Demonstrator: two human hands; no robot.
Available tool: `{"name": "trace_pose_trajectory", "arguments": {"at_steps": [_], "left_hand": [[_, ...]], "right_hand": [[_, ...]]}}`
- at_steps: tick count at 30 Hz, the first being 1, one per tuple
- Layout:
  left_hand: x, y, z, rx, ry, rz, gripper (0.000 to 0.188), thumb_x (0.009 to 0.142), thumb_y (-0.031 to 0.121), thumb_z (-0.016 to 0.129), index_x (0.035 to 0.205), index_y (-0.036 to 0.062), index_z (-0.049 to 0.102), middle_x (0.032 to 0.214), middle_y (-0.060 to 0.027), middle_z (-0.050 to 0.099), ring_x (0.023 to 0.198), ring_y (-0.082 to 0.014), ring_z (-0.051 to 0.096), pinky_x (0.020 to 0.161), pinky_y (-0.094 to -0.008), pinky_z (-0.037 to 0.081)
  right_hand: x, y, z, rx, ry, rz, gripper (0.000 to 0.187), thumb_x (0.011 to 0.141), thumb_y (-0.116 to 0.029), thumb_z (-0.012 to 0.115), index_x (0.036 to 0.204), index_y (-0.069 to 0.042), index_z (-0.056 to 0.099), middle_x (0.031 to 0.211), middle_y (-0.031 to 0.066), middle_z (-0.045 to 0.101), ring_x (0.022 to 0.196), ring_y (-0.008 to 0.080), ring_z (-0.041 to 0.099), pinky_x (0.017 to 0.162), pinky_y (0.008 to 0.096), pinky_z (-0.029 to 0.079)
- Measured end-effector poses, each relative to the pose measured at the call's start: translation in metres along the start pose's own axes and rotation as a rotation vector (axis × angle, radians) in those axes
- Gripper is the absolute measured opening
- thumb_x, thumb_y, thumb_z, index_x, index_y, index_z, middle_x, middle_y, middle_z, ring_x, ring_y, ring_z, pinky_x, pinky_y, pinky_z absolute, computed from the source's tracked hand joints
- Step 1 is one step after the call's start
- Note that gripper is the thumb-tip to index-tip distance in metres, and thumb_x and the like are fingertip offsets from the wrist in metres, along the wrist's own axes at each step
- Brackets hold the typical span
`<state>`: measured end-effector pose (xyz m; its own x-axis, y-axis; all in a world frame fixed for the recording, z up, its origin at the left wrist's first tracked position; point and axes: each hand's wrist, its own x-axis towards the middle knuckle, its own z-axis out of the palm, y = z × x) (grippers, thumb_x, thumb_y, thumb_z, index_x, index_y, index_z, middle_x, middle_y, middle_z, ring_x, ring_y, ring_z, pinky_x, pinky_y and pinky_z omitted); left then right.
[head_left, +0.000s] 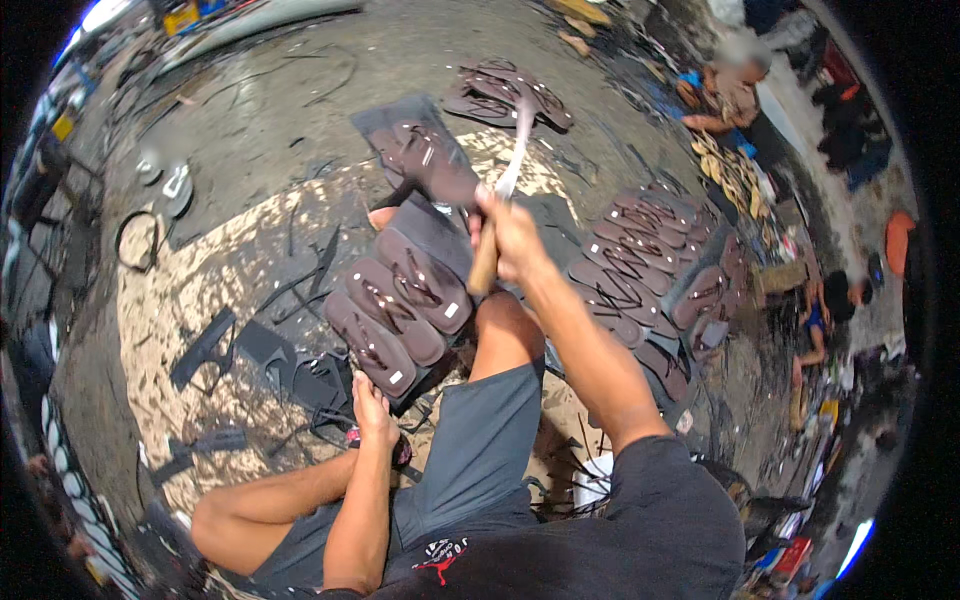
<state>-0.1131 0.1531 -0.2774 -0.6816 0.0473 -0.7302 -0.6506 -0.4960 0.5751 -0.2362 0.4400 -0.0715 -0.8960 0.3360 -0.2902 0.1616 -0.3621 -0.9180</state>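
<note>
My right hand (512, 238) is closed around the wooden handle of a knife (514, 165); its pale curved blade points away from me and is blurred. Close by its fingers is a brown flip-flop (425, 160) on a dark sheet, also smeared; whether the hand touches it I cannot tell. Down by my shin, my left hand (374, 408) has its fingers closed at the heel edge of another brown flip-flop (368, 343), the nearest in a short row. Further brown flip-flops (425, 280) lie beside it, with white labels at their heels.
To the right, several brown flip-flops (635, 250) lie in rows, and a pile of them (507, 93) sits at the far side. Black rubber scraps (205, 347) litter the pale mat (160, 310). Another person (730, 95) sits at the far right near yellowish soles (730, 172).
</note>
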Motion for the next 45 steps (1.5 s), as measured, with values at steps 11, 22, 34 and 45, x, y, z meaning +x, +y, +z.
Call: {"name": "trace_pose_trajectory", "arguments": {"at_steps": [11,22,34,45], "left_hand": [[0.055,0.040,0.025,0.232,-0.041,0.053,0.063,0.096,0.041,0.072,0.141,0.0010,0.055,0.131,-0.0110,0.065,0.115,-0.0253,0.063,0.097,-0.0421,0.053],[-0.003,0.106,-0.004,-0.163,0.157,0.010,0.062,0.090,0.047,0.078,0.129,0.0030,0.058,0.112,-0.0090,0.069,0.093,-0.0225,0.071,0.080,-0.0401,0.062],[0.006,0.118,-0.025,-0.309,0.060,-0.081,0.053,0.092,0.045,0.077,0.123,0.0043,0.062,0.108,-0.0093,0.072,0.092,-0.0235,0.071,0.080,-0.0400,0.062],[0.016,0.121,-0.079,-0.229,0.035,-0.161,0.060,0.095,0.051,0.069,0.129,0.0019,0.059,0.110,-0.0094,0.070,0.093,-0.0222,0.070,0.083,-0.0367,0.060]], "right_hand": [[-0.070,0.036,-0.015,-0.452,-0.085,-0.033,0.047,0.098,-0.014,0.067,0.138,0.000,0.048,0.091,0.0041,0.063,0.075,0.0116,0.061,0.066,0.0279,0.054],[-0.161,0.081,0.038,-1.048,-0.608,0.121,0.039,0.107,-0.029,0.052,0.132,0.001,0.050,0.103,0.0291,0.068,0.100,0.0460,0.068,0.089,0.0503,0.052],[-0.116,0.133,0.076,-1.372,-0.684,-0.131,0.039,0.104,-0.035,0.057,0.113,0.001,0.049,0.083,0.0306,0.067,0.080,0.0497,0.067,0.064,0.0560,0.052],[-0.038,0.218,0.129,-1.154,-1.044,-0.342,0.038,0.088,-0.013,0.066,0.124,-0.002,0.064,0.127,0.0234,0.063,0.119,0.0424,0.059,0.101,0.0489,0.048]]}}
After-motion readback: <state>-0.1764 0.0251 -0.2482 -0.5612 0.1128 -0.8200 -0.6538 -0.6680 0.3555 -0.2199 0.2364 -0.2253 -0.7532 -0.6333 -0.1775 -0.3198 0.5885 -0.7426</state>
